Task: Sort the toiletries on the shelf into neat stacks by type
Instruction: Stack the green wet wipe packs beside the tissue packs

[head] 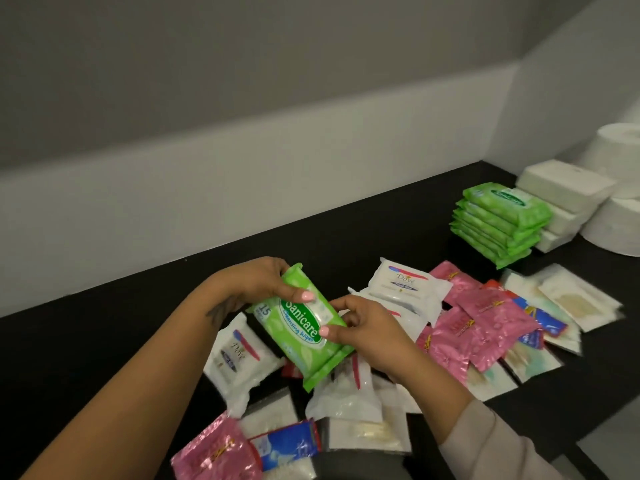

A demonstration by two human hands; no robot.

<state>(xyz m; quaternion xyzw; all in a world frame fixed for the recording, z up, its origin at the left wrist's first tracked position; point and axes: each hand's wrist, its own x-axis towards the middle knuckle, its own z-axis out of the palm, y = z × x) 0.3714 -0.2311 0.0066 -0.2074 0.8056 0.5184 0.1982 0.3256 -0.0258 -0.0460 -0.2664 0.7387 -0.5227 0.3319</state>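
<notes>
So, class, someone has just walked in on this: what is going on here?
A person is sorting toiletries on a dark shelf. Both hands hold green wipes packs above the loose pile: the left hand grips the top end, the right hand pinches the side. At the back right stands a neat stack of green packs, beside white boxes and paper rolls. White soap packs, pink sachets and blue sachets lie unsorted.
</notes>
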